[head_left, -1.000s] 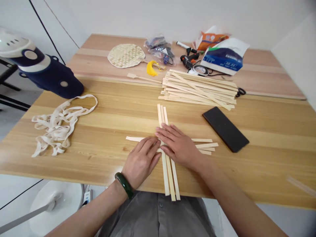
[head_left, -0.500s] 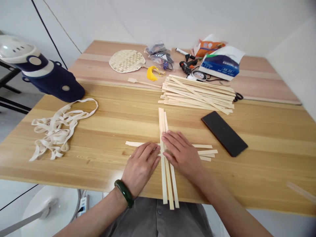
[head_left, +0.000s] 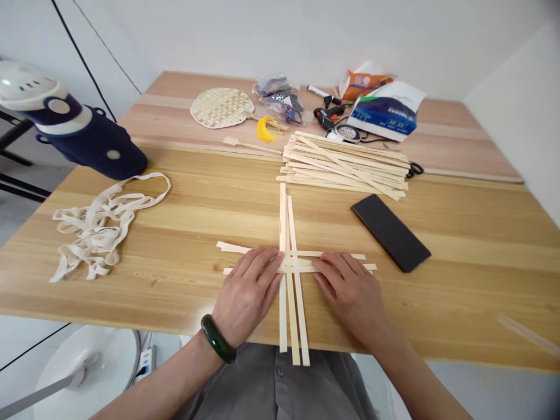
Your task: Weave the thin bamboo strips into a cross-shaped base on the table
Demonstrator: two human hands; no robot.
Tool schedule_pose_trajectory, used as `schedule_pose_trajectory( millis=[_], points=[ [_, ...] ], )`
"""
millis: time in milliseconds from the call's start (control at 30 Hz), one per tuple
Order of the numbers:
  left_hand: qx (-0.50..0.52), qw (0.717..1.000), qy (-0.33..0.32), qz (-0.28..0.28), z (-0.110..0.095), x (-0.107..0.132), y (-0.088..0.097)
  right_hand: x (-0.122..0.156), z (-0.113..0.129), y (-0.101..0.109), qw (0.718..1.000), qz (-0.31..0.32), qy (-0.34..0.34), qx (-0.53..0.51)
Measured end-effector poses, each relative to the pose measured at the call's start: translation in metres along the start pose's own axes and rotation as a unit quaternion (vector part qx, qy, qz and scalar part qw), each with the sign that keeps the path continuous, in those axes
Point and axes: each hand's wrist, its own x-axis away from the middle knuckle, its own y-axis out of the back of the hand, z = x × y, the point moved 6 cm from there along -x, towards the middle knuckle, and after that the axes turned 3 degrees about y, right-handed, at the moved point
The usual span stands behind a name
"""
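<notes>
The left hand (head_left: 247, 290) and right hand (head_left: 349, 298) lie flat and open on the tabletop, close together, neither gripping anything. Their fingers are extended and only narrowly spread, pressing on the crosswise strips from either side of the lengthwise ones. The left wrist wears a dark green bangle (head_left: 217, 339).

Between the hands is a small crossing of thin bamboo strips (head_left: 292, 263). Three strips run away from the person, lying side by side with narrow gaps, and two or three run across them, near the table's front edge. The fingertips hide part of the crossing, so whether the strips alternate over and under is hard to say with confidence.

So far, only this handful of strips has been laid together, as an open lattice with long loose ends on all sides. Most of the strips are not yet used and sit in a loose bundle of bamboo strips (head_left: 343, 165) just beyond the crossing, on the pine table (head_left: 175, 216).

A dark flat slab (head_left: 391, 232) lies to the right of the crossing, and a tangle of cream fabric tape (head_left: 100, 227) lies well to the left. Farther off lie a round woven fan (head_left: 221, 108), a hot glue gun (head_left: 326, 118) and black-handled scissors (head_left: 415, 169).
</notes>
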Motion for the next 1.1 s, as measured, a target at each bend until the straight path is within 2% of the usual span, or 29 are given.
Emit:
schedule_pose_trajectory(
  millis=[200,533,833,1100],
  points=[
    [-0.01,1.0,0.009,0.01,-0.011,0.004,-0.006,-0.005,0.001,0.0,1.0,0.011,-0.013,0.006],
    [0.023,0.998,0.046,0.024,0.001,0.002,-0.007,-0.007,0.004,-0.001,0.999,0.029,-0.041,0.009],
    [0.035,0.997,0.043,0.047,0.007,-0.005,-0.005,-0.009,0.006,-0.001,0.997,0.057,-0.044,0.027],
    [0.015,0.998,0.043,0.043,0.008,-0.006,-0.007,-0.013,0.002,0.005,0.999,0.03,-0.034,0.03]
  ],
)
